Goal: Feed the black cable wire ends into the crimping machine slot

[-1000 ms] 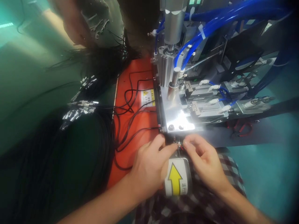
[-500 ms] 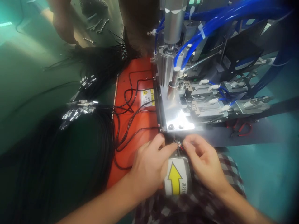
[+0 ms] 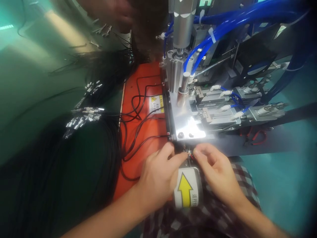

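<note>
In front of the machine's plate, both my hands meet at a small shiny metal piece (image 3: 189, 152). My left hand (image 3: 158, 173) is closed, with a fingertip pressed to the left side of that piece; what lies under its fingers is hidden. My right hand (image 3: 218, 172) pinches with thumb and forefinger at a short red wire (image 3: 192, 157) beside the metal piece. Just below the fingertips is a white label with a yellow arrow (image 3: 185, 188). The steel machine plate (image 3: 179, 124) shines brightly above my hands.
Black cables (image 3: 133, 145) cross the orange surface (image 3: 138, 74) at left. Bundled cables with silvery ends (image 3: 84, 115) lie on the green table, near several wrenches (image 3: 105, 30). Blue air hoses (image 3: 218, 31) arch over the machine. Red-handled pliers (image 3: 259, 136) lie right. A co-worker's blurred arm (image 3: 106, 11) shows at top.
The co-worker's arm has moved from the upper left over the table toward the top middle. My hands stay nearly in place at the small piece.
</note>
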Demonstrator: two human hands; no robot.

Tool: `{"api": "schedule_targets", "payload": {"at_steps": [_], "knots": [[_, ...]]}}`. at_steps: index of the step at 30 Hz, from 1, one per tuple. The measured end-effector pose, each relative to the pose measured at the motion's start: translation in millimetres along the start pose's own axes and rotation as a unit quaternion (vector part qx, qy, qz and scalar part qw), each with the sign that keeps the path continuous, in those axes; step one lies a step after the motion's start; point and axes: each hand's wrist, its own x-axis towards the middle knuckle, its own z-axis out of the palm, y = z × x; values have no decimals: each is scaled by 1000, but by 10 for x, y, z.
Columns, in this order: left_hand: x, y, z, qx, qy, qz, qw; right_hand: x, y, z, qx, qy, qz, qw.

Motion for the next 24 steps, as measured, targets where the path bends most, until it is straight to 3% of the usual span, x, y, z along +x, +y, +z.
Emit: {"api": "schedule_targets", "payload": {"at_steps": [12,17,21,24], "knots": [[-14,-6,7,-17,7,0,1000,8,-12,-1,18,5,37,999],[-7,-6,7,-23,11,2,1000,34,-41,-28,70,-61,116,989],[-1,4,-4,-22,14,2,1000,30,-31,-23,16,-9,69,997],[1,5,-6,-20,9,-2,1000,44,-46,-22,75,-40,102,991]]}}
